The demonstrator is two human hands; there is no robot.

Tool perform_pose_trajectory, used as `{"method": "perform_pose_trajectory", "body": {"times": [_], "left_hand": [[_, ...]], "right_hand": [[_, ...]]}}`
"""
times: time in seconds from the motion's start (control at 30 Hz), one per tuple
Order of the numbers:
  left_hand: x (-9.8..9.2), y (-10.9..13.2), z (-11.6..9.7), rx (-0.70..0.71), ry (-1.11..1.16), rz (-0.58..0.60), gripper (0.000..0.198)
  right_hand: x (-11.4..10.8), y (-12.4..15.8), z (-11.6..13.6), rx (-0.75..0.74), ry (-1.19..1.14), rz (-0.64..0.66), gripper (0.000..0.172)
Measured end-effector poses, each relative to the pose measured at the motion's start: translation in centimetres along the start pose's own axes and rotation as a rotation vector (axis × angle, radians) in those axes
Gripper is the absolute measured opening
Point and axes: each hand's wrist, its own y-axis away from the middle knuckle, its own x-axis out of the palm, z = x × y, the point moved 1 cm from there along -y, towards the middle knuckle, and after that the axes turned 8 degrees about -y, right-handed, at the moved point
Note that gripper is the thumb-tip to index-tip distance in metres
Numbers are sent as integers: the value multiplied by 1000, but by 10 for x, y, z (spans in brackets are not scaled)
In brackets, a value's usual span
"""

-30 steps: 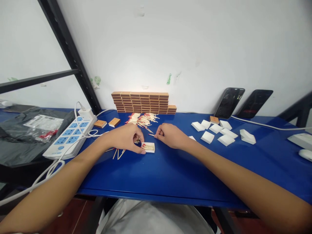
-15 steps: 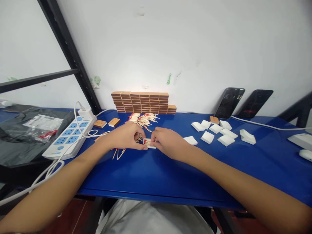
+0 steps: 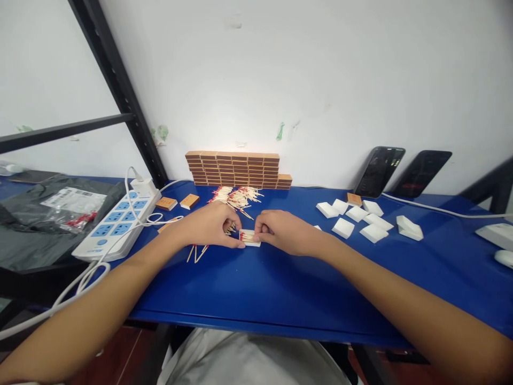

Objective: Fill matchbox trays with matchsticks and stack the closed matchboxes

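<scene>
A small white matchbox tray (image 3: 251,244) lies on the blue table with red-tipped matches (image 3: 247,237) lined up inside it. My left hand (image 3: 212,223) is curled around a bunch of matches (image 3: 230,229), its thumb tip close to the tray's left end. At the right end of the tray, my right hand (image 3: 282,233) pinches at the tail ends of the matches; its fingertips partly cover them. Behind my left hand spreads a loose pile of matches (image 3: 242,197). A few stray matches (image 3: 196,254) lie below my left wrist.
Stacked matchboxes (image 3: 232,170) form a wall at the back. White trays (image 3: 343,228) are scattered to the right, near two phones (image 3: 379,171) leaning on the wall. On the left are loose matchboxes (image 3: 189,201), a power strip (image 3: 116,227) with cables, and a dark plastic bag (image 3: 52,235).
My right hand has drawn slightly back to the right, so more of the tray and its matches shows. The left hand keeps its hold on the bunch. The view has shifted slightly.
</scene>
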Motion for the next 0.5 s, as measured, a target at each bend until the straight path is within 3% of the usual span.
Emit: {"method": "perform_pose_trajectory", "body": {"times": [0.33,0.5], "left_hand": [[2,0,0,-3,28,0,38],[4,0,2,3,44,9,38]], "right_hand": [[8,-5,0,-40,-75,-96,15],[14,-31,-12,125,-156,-415,20]]}}
